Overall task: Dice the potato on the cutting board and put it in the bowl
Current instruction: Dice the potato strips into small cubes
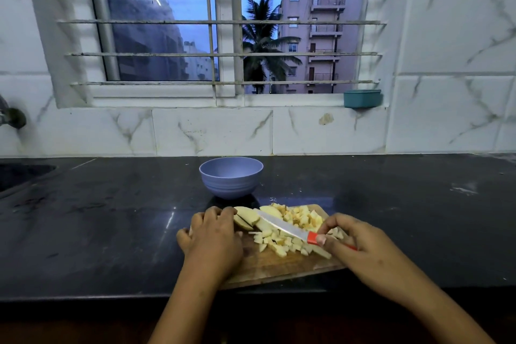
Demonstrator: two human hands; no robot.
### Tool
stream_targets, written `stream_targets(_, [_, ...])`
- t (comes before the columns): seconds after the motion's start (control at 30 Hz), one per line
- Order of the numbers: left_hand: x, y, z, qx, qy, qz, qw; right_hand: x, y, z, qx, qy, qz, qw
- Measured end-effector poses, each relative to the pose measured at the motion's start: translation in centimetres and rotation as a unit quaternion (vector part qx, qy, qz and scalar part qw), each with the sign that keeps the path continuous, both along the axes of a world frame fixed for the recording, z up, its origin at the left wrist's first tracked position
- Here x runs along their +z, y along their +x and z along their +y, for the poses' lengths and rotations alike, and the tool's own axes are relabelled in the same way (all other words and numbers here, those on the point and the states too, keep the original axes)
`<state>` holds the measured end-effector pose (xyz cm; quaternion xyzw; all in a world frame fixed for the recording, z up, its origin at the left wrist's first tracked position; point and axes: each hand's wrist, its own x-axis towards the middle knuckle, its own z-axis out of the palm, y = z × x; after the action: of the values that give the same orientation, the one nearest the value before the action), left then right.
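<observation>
Left hand point(213, 234) presses curled fingers on pale uncut potato slices point(247, 219) lying on the wooden cutting board point(275, 267). Right hand point(353, 243) grips the red-handled steel knife point(287, 227) over pale diced cubes point(282, 241). Lavender round bowl point(231, 177) stands just beyond the board.

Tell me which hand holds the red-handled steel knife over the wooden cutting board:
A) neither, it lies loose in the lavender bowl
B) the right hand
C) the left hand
B: the right hand grips the handle of the red-handled steel knife, while the left hand holds the uncut potato wedges.
</observation>
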<state>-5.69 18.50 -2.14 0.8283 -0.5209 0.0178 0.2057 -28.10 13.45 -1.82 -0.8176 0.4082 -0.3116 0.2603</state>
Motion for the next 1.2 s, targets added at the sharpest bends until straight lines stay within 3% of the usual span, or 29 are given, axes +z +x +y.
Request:
stream_targets(0.13, [0.8,0.8,-1.1,-0.033,0.056,-0.012,0.998,-0.9,1.0,-0.5,-0.02,-0.018,-0.028,0.999])
stream_targets(0.57, [2.3,1.9,-4.5,-0.188,0.123,0.059,0.973,-1.1,0.5,-1.2,0.017,0.114,-0.225,0.967])
stream_targets(0.8, [1.3,3.2,-4.0,-0.171,-0.022,0.136,0.976,-1.3,0.3,-1.4,0.039,0.141,-0.233,0.961])
stream_targets(0.93, [1.7,3.5,-3.8,-0.135,0.014,0.18,0.974,-1.4,0.0,-1.4,0.046,0.134,-0.234,0.962])
stream_targets(1.2, [3.3,3.4,-3.8,-0.156,0.094,0.125,0.975,-1.4,0.0,-1.3,0.042,0.132,-0.209,0.968])
